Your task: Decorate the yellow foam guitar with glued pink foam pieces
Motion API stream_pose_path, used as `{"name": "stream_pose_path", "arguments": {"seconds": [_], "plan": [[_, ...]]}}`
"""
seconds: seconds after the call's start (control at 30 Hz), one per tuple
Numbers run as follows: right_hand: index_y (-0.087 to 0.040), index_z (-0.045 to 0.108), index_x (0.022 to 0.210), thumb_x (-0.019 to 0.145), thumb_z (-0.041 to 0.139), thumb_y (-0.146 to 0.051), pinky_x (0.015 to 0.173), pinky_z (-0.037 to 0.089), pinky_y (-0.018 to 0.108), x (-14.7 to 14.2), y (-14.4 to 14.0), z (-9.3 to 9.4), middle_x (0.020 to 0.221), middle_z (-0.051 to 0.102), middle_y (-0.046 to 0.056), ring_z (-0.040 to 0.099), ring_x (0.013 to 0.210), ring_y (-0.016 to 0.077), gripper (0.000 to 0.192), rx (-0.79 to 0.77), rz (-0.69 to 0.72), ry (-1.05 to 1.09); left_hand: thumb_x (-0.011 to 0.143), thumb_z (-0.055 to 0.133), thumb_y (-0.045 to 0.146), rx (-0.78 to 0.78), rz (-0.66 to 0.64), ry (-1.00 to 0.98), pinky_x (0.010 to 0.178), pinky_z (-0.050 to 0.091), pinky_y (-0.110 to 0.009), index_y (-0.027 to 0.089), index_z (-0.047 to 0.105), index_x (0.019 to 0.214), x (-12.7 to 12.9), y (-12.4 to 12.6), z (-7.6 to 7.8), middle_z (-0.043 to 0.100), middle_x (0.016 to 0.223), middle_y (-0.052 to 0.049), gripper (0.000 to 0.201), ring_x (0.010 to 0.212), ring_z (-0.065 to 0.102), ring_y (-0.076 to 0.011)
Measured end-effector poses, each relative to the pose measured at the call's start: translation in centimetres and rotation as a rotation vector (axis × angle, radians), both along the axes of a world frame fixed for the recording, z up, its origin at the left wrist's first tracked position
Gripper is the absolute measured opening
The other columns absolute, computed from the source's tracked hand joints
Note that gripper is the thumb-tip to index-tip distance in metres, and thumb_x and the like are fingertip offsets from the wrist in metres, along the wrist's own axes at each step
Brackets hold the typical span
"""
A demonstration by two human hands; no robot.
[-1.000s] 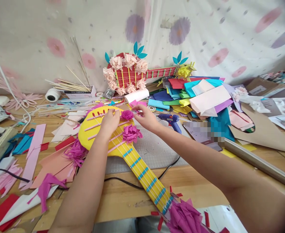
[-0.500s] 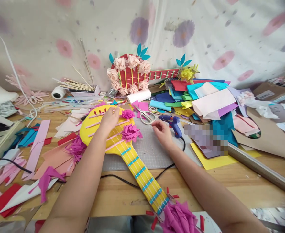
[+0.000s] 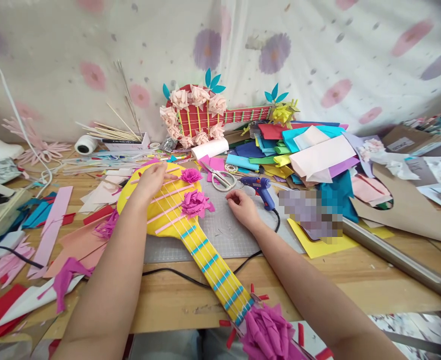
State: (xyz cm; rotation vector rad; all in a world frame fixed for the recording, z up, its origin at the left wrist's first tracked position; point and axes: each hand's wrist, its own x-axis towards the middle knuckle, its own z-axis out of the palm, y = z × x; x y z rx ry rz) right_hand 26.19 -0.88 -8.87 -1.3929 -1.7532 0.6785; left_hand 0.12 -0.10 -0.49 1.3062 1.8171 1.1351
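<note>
A yellow paper guitar (image 3: pixel 162 215) with pink strips, white strings and blue frets lies slantwise, its neck pointing toward me. Magenta crepe-paper flowers (image 3: pixel 196 202) decorate its body, and a larger magenta flower (image 3: pixel 267 332) covers the head end. My left hand (image 3: pixel 151 182) rests palm down on the upper part of the body, a finger stretched toward the small flower. My right hand (image 3: pixel 243 207) hovers over the grey cutting mat (image 3: pixel 224 240), fingers curled in and nothing visible in them. Scissors (image 3: pixel 223 181) and a blue glue gun (image 3: pixel 258 189) lie just beyond it.
Behind stands a red paper guitar (image 3: pixel 201 117) with pale pink roses. Folded coloured paper (image 3: pixel 318 152) is heaped at the back right. A blurred phone (image 3: pixel 310 212) lies on yellow paper. Paper scraps (image 3: pixel 58 230) spread leftward. A black cord (image 3: pixel 175 272) crosses under the guitar neck.
My left hand has slid left over the guitar body, and its pinched fingers have loosened, one now stretched out. My right hand has curled in more. The whole view has shifted slightly.
</note>
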Motion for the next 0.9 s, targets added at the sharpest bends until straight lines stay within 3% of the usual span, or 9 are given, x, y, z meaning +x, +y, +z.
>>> {"name": "stream_pose_path", "arguments": {"seconds": [0.17, 0.27, 0.37, 0.47, 0.53, 0.73, 0.9], "plan": [[-0.02, 0.056, 0.078, 0.069, 0.044, -0.02, 0.069, 0.043, 0.032, 0.0, 0.0, 0.0, 0.08, 0.061, 0.003, 0.055, 0.072, 0.017, 0.016, 0.008, -0.003, -0.008, 0.078, 0.047, 0.054, -0.006, -0.025, 0.043, 0.085, 0.044, -0.033, 0.019, 0.064, 0.092, 1.5, -0.5, 0.3, 0.072, 0.089, -0.008, 0.042, 0.092, 0.064, -0.0233], [-0.02, 0.056, 0.079, 0.07, 0.044, -0.019, 0.07, 0.044, 0.032, 0.0, 0.0, -0.1, 0.081, 0.061, 0.003, 0.056, 0.072, 0.0166, 0.015, 0.001, -0.005, -0.007, 0.081, 0.042, 0.053, 0.033, -0.013, 0.093, 0.081, 0.046, -0.032, 0.018, 0.062, 0.097, 1.1, -0.6, 0.1, 0.072, 0.086, -0.008, 0.043, 0.091, 0.064, -0.0224], [-0.019, 0.055, 0.083, 0.071, 0.045, -0.018, 0.071, 0.044, 0.031, 0.0, 0.0, -0.2, 0.081, 0.061, 0.002, 0.057, 0.072, 0.016, 0.016, -0.019, 0.001, 0.013, 0.081, 0.043, 0.047, 0.095, 0.017, 0.22, 0.078, 0.046, -0.031, 0.018, 0.06, 0.105, -0.1, -1.1, -0.1, 0.072, 0.087, -0.006, 0.041, 0.09, 0.063, -0.021], [-0.02, 0.054, 0.087, 0.071, 0.045, -0.017, 0.072, 0.045, 0.03, 0.0, 0.0, -0.2, 0.081, 0.061, 0.002, 0.057, 0.074, 0.0153, 0.018, -0.024, 0.009, 0.034, 0.076, 0.051, 0.038, 0.139, -0.084, 0.419, 0.078, 0.045, -0.029, 0.019, 0.061, 0.106, -1.6, -2.2, 0.3, 0.07, 0.099, -0.005, 0.037, 0.089, 0.062, -0.0192], [-0.02, 0.053, 0.087, 0.072, 0.045, -0.017, 0.072, 0.045, 0.03, 0.0, 0.0, -0.2, 0.081, 0.061, 0.001, 0.057, 0.073, 0.0146, 0.017, -0.017, 0.014, 0.04, 0.075, 0.051, 0.034, 0.136, -0.145, 0.582, 0.079, 0.044, -0.029, 0.019, 0.063, 0.103, -2.8, -3.0, 1.1, 0.068, 0.105, -0.004, 0.033, 0.09, 0.061, -0.0191], [-0.02, 0.052, 0.085, 0.072, 0.046, -0.015, 0.07, 0.045, 0.027, -0.1, -0.1, 0.1, 0.081, 0.061, 0.001, 0.056, 0.071, 0.0133, 0.015, -0.031, 0.015, 0.033, 0.081, 0.041, 0.035, 0.009, -0.085, 0.888, 0.082, 0.042, -0.036, 0.017, 0.064, 0.082, -7.1, -4.0, 3.5, 0.067, 0.095, -0.008, 0.029, 0.091, 0.058, -0.0229], [-0.019, 0.051, 0.084, 0.074, 0.051, -0.017, 0.07, 0.044, 0.027, -1.0, -0.4, 1.1, 0.083, 0.063, 0.001, 0.058, 0.075, 0.0137, 0.01, -0.125, 0.03, -0.051, 0.073, 0.048, 0.039, 0.1, -0.133, 0.827, 0.081, 0.041, -0.036, 0.019, 0.061, 0.07, -9.5, -4.6, 2.7, 0.066, 0.088, -0.007, 0.024, 0.092, 0.058, -0.0228]]}}
